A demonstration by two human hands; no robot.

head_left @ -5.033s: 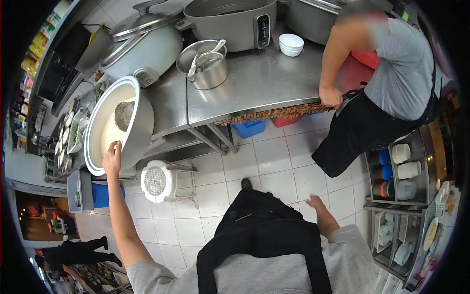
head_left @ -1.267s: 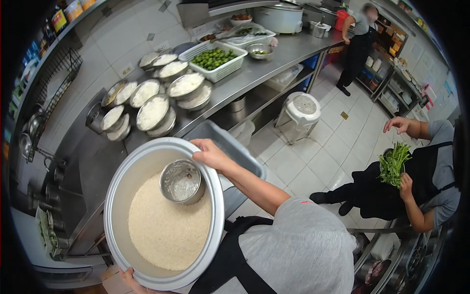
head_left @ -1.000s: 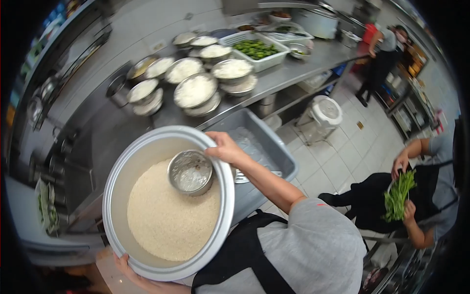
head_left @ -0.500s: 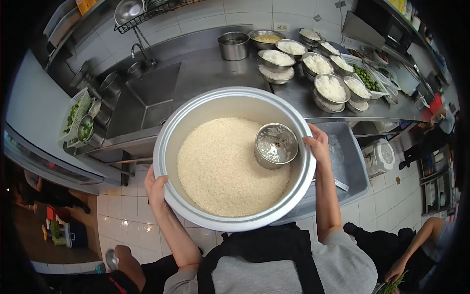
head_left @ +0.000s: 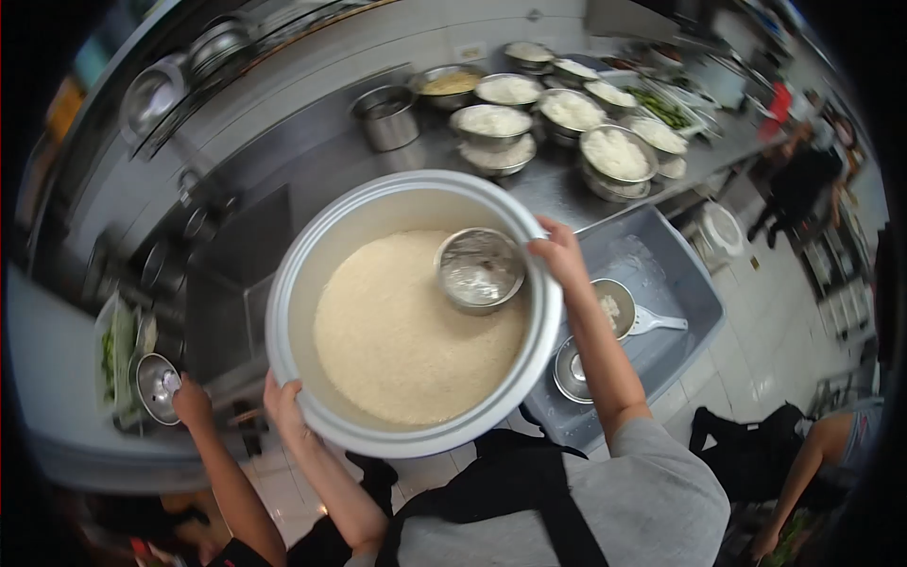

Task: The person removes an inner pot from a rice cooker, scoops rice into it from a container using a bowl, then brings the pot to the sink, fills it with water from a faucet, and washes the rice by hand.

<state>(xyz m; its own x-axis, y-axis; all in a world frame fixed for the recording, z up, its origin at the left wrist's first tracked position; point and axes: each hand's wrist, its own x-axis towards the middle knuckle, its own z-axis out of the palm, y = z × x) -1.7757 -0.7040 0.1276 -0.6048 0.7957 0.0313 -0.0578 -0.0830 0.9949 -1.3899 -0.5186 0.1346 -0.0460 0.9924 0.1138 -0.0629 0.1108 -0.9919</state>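
Steel counter (head_left: 326, 165), far side, is bearing stacked bowls of white rice (head_left: 488, 141) toward the far right; a sink (head_left: 236, 250) is lying left. Item: large pot (head_left: 378, 208), being held near, before the person's body; support beneath, not showing. Contents: pale grain (head_left: 406, 345), with a metal cup (head_left: 479, 269) sitting in it toward the right wall. Left hand (head_left: 286, 406): gripping the near-left rim. Right hand (head_left: 562, 255): gripping the far-right rim, thumb over the edge, other fingers mostly hiding. Hazards, as judged: a thumb slipping under the load could be dropping one side and spilling grain; uneven tilting could be toppling the cup. A co-worker's hand (head_left: 192, 403), holding a metal bowl (head_left: 154, 387), is hovering near the left hand, making a knock possible. Edges: pot is overlapping the counter's front edge in view, separation not reading clearly; grey tub (head_left: 675, 283) is crowding the right. Open room: floor (head_left: 737, 302) is showing beyond the tub, only narrowly near left.
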